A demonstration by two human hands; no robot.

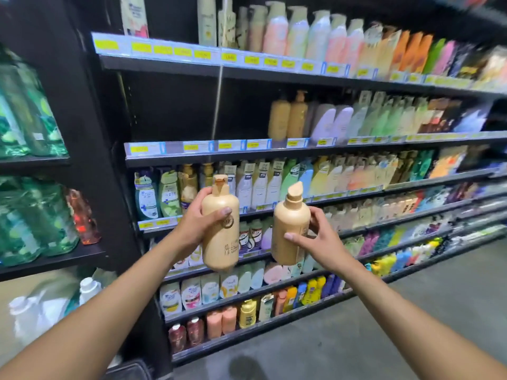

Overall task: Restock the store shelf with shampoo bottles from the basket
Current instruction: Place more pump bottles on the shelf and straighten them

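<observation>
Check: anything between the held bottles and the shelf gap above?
Nothing visible. The gap left of the shelved bottles is open in front. The left hand holds the left bottle, the right hand the right bottle, below it.

Price tags (229, 57) along the shelf (274, 156) front edge: unreadable. Packs (466, 64) at its top right corner: blurred.

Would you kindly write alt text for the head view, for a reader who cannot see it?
A person's left hand and right hand each grip a tan pump bottle, the left bottle and the right bottle raised side by side before stocked store shelves. Two similar tan bottles stand on a higher shelf.
</observation>
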